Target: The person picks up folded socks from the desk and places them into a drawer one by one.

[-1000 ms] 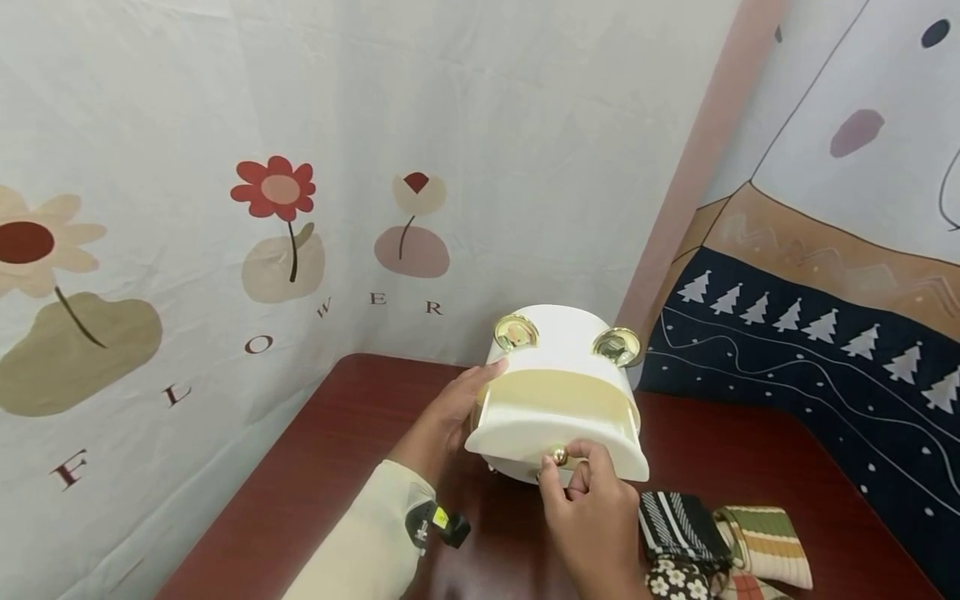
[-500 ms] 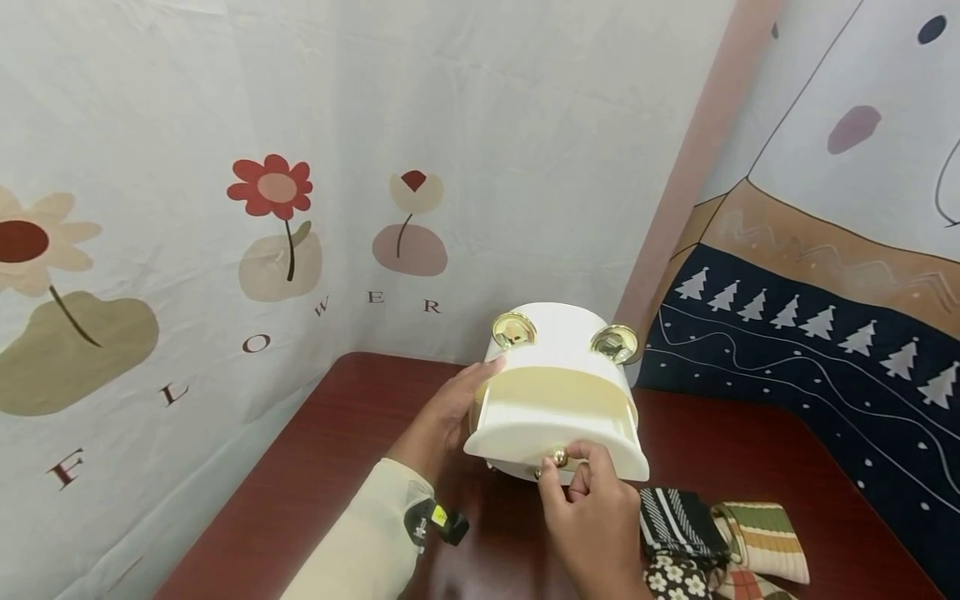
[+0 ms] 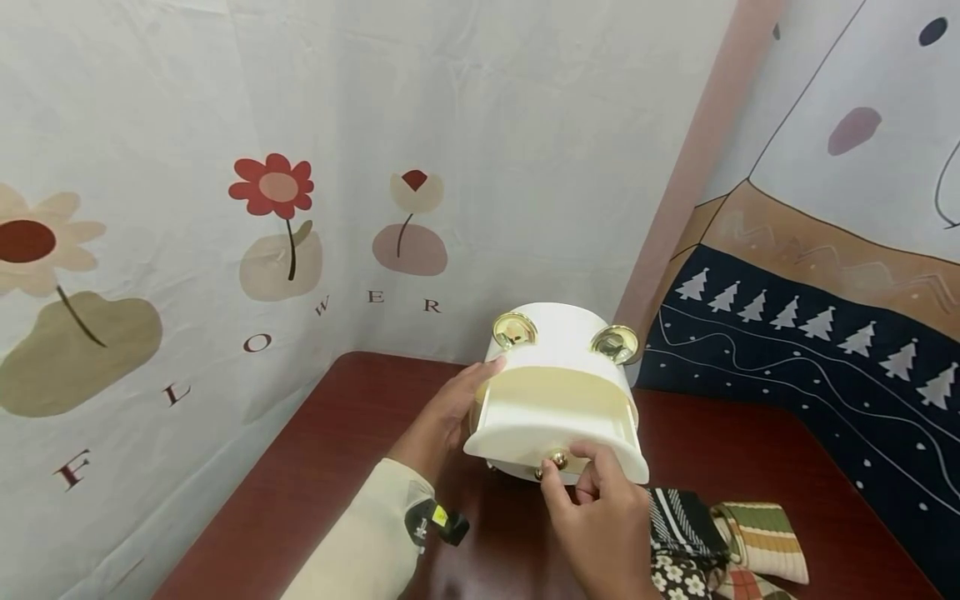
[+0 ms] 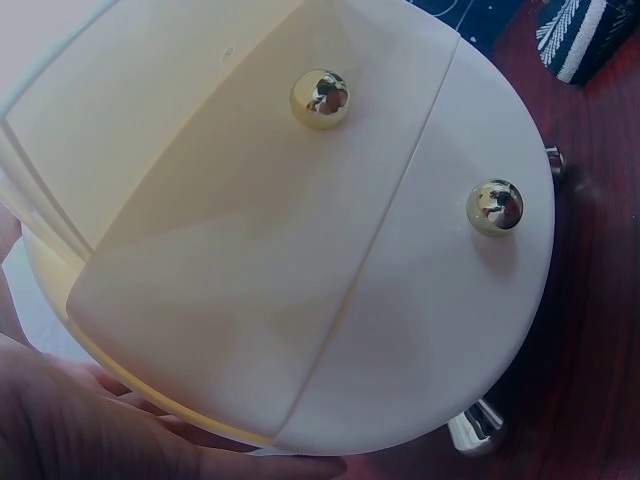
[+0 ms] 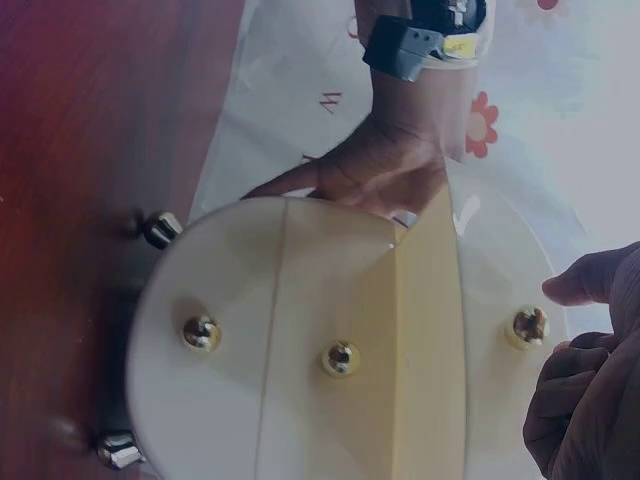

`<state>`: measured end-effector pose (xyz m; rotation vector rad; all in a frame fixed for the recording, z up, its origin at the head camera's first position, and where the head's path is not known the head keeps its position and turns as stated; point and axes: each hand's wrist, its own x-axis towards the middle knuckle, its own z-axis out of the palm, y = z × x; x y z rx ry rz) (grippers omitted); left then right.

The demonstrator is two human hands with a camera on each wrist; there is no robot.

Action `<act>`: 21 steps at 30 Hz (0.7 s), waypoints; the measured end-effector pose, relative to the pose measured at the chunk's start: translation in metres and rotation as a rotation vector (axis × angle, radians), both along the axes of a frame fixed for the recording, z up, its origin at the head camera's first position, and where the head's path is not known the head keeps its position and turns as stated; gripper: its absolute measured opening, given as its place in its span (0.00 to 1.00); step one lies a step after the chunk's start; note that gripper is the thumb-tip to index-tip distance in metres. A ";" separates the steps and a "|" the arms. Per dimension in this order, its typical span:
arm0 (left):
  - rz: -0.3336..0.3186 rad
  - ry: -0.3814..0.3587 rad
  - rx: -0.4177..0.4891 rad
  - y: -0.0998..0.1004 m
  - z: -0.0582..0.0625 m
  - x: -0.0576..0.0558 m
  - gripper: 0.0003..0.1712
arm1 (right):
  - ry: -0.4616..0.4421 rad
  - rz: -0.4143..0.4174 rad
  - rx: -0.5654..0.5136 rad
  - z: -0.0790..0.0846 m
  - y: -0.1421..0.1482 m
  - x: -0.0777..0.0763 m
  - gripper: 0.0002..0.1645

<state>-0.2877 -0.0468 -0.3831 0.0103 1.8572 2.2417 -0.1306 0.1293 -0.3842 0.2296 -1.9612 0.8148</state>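
A rounded white box with drawers (image 3: 551, 321) stands on the table, two gold bell-like discs on its top. Its top drawer (image 3: 517, 437) is pulled out, showing a pale inside. My left hand (image 3: 453, 404) rests spread against the box's left side, part of it hidden behind the box. Beside the gold knob (image 3: 559, 459) of the drawer is my right hand (image 3: 607, 525), thumb and index finger parted around it. In the right wrist view a gap shows between the fingertips and that knob (image 5: 527, 327). Two lower knobs show on closed drawer fronts.
Several folded patterned fabric pieces (image 3: 690, 525) lie on the dark red table (image 3: 300, 492), right of my right hand. Close behind the table hangs a white flower-printed cloth (image 3: 525, 167). A navy tree-patterned cloth (image 3: 787, 367) hangs on the right.
My right thumb and index finger have parted from the drawer knob, and that hand has shifted slightly right. The left hand, box and drawer stay where they were.
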 end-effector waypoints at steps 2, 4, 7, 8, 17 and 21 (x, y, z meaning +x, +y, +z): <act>-0.002 -0.003 0.000 0.000 0.000 -0.001 0.57 | 0.034 -0.001 -0.006 0.002 0.005 0.000 0.18; -0.003 0.000 0.010 0.001 0.000 -0.001 0.57 | 0.063 -0.009 -0.017 0.005 0.010 0.000 0.17; -0.005 0.013 0.016 0.001 0.000 -0.001 0.54 | 0.095 -0.034 -0.040 0.010 0.019 0.000 0.15; -0.004 0.020 0.013 0.001 0.000 -0.001 0.53 | 0.098 -0.046 -0.051 0.012 0.021 0.001 0.15; -0.040 0.064 0.030 0.001 -0.001 -0.002 0.33 | 0.047 -0.125 -0.128 0.023 0.040 0.009 0.14; -0.042 0.056 0.048 0.001 -0.001 -0.001 0.30 | 0.009 -0.153 -0.160 0.024 0.047 0.011 0.13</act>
